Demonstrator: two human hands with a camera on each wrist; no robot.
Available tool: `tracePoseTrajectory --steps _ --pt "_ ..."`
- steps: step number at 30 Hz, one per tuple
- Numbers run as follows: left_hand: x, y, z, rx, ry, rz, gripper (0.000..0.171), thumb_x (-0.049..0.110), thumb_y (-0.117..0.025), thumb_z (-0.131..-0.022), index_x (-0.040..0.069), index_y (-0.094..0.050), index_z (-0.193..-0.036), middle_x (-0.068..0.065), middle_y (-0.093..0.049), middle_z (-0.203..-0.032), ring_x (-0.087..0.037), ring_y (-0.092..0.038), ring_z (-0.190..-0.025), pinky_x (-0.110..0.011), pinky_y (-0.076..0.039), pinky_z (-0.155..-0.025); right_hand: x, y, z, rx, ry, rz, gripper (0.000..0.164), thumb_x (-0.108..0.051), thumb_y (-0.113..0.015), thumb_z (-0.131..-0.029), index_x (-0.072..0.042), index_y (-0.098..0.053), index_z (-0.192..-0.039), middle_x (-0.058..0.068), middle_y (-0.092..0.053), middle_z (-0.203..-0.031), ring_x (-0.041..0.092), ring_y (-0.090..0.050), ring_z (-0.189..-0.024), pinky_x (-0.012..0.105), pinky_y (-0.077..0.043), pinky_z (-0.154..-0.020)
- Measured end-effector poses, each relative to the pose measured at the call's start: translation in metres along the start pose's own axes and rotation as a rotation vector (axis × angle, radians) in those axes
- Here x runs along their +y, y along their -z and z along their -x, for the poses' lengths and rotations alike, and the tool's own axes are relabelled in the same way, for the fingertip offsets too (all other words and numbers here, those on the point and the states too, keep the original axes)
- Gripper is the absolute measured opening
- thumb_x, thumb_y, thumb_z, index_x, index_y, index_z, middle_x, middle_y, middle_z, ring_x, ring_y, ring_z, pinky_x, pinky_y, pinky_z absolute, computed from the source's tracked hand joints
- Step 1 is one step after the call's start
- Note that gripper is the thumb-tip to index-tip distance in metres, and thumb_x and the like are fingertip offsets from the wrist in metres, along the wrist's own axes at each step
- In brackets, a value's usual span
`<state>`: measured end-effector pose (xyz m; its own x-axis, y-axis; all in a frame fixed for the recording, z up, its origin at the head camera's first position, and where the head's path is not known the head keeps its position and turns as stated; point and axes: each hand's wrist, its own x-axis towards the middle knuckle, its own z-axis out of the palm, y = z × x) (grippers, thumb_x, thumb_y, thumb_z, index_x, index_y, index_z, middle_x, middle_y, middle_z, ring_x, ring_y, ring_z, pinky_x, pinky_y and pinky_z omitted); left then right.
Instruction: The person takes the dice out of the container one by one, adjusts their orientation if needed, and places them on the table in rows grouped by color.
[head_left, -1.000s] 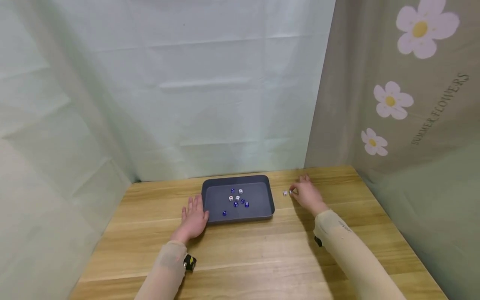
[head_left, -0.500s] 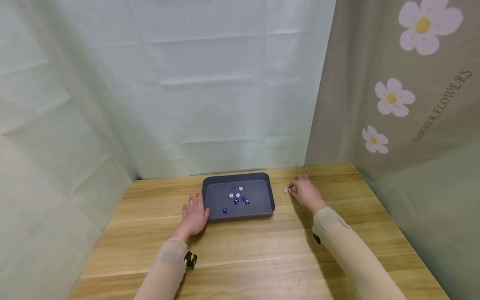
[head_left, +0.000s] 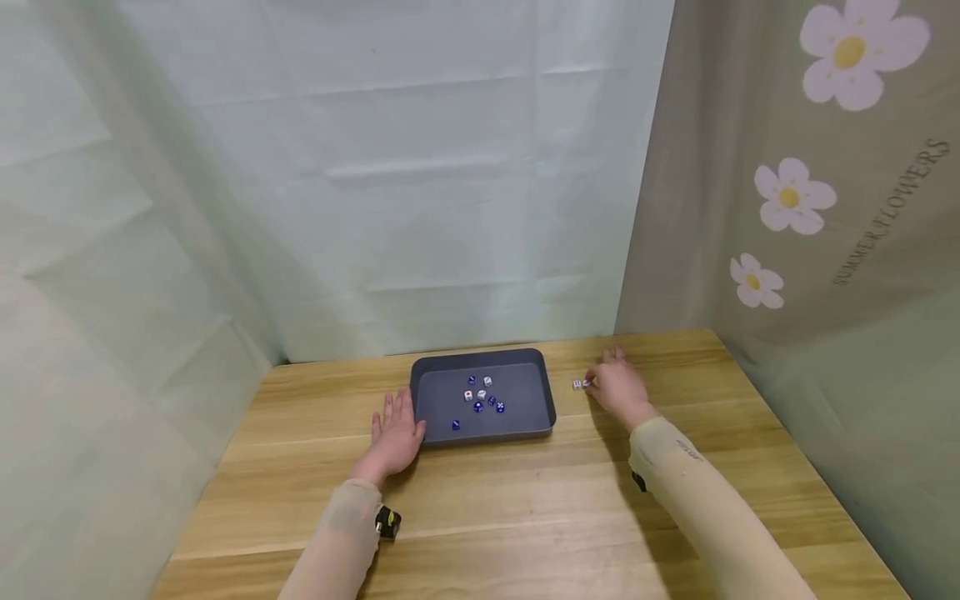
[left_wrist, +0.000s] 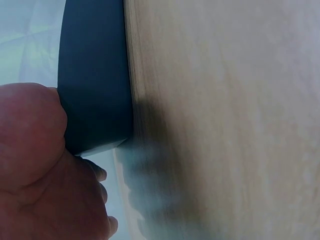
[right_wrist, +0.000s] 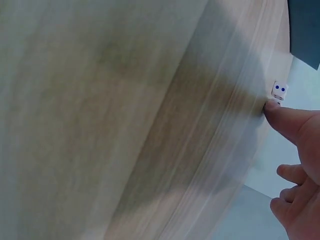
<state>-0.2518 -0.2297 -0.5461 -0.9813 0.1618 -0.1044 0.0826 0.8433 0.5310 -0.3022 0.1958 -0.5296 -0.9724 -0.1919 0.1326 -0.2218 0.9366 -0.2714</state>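
In the head view, my left hand (head_left: 397, 437) rests with straight fingers along the left side of a dark grey tray (head_left: 528, 400). The left wrist view has its thumb (left_wrist: 30, 130) against the tray's outer wall. Inside the tray lie three white dice, one showing a red pip (head_left: 468, 396), and several blue dice (head_left: 478, 407). Right of the tray, my right hand (head_left: 621, 390) pinches a white die (head_left: 587, 384) at table level, beside another white die (head_left: 577, 385). The right wrist view shows two blue pips on the nearer die (right_wrist: 279, 89); the thumb mostly hides the pinched one.
The wooden table (head_left: 525, 517) extends in front of the tray. A pale cloth (head_left: 450, 208) hangs right behind it, and a flower-print curtain (head_left: 675, 208) stands along the right. Cloth also hangs at the left.
The head view has shifted slightly. Both hands keep nearly the same places; the right fingers, with the pinched die, have moved only a little beside the other white die.
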Motion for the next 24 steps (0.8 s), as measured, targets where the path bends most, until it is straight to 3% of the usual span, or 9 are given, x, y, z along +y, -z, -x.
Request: tracePoseTrajectory --steps 6,15,24 --pt "-0.009 -0.003 -0.006 -0.033 0.024 -0.044 0.078 0.026 -0.042 -0.113 -0.011 0.003 -0.166 -0.031 0.003 -0.175 -0.048 0.015 -0.160 -0.070 0.011 -0.123 -0.004 -0.002 0.001 0.011 -0.004 0.011 0.011 -0.015 -0.085 -0.094 -0.009 -0.082 -0.103 0.036 -0.050 -0.153 0.058 -0.030 -0.152 0.067 -0.036 -0.117" --pt "-0.019 -0.004 -0.005 -0.011 0.018 -0.049 0.078 0.024 -0.043 -0.112 -0.013 0.001 -0.165 -0.033 0.000 -0.174 -0.051 0.012 -0.160 -0.072 0.009 -0.122 -0.006 -0.013 -0.002 0.011 -0.011 0.013 0.017 -0.018 -0.083 -0.095 -0.011 -0.082 -0.111 0.034 -0.053 -0.151 0.060 -0.033 -0.150 0.068 -0.038 -0.115" --pt "-0.018 0.003 -0.005 0.015 0.001 -0.041 0.077 0.023 -0.041 -0.112 -0.013 0.001 -0.165 -0.033 0.001 -0.174 -0.051 0.012 -0.160 -0.072 0.011 -0.122 -0.012 -0.009 -0.011 0.009 -0.011 0.017 0.022 -0.018 -0.084 -0.095 -0.012 -0.082 -0.116 0.035 -0.049 -0.155 0.060 -0.031 -0.151 0.066 -0.033 -0.120"
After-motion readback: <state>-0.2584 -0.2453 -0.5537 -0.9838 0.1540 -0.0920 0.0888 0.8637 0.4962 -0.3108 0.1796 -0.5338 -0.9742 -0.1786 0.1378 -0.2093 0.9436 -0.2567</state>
